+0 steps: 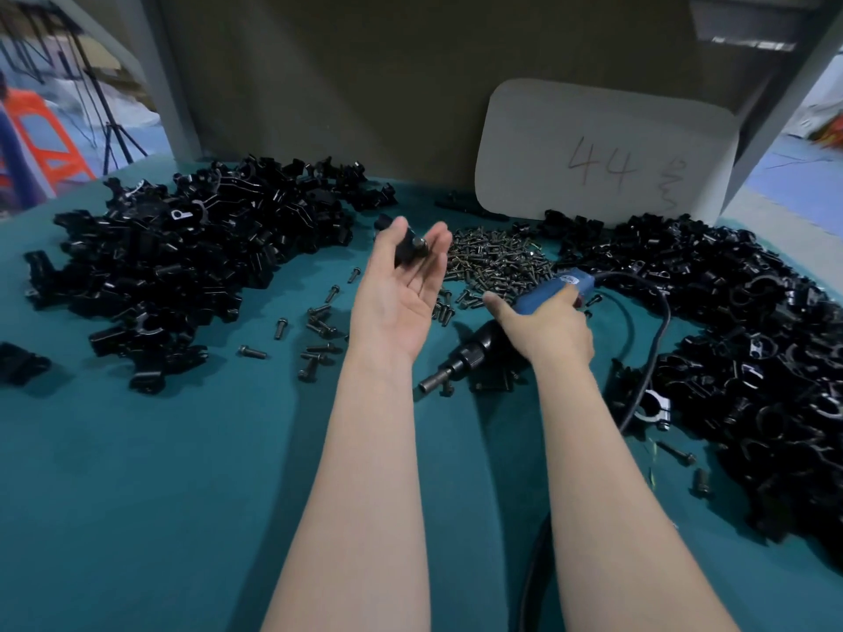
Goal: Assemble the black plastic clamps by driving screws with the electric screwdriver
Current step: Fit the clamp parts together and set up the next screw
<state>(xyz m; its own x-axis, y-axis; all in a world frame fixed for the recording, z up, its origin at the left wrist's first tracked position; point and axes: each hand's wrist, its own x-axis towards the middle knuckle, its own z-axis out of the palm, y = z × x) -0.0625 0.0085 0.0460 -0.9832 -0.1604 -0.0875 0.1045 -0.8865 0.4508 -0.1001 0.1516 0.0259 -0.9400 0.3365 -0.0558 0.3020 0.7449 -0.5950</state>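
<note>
Two-handed work, left grip (401, 289) spread beneath black clamp (409, 249), right grip (549, 333) clutching blue screwdriver (543, 291), card (602, 143) marked "44"

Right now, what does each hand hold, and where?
Right hand: electric screwdriver, by its blue handle. Left hand: black clamp, resting on its open fingers.

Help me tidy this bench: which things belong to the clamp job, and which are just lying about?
Job: clamp in the left hand; electric screwdriver in the right hand; screw pile; left clamp pile; right clamp pile.
Lying about: white card marked 44; orange stool.
</note>
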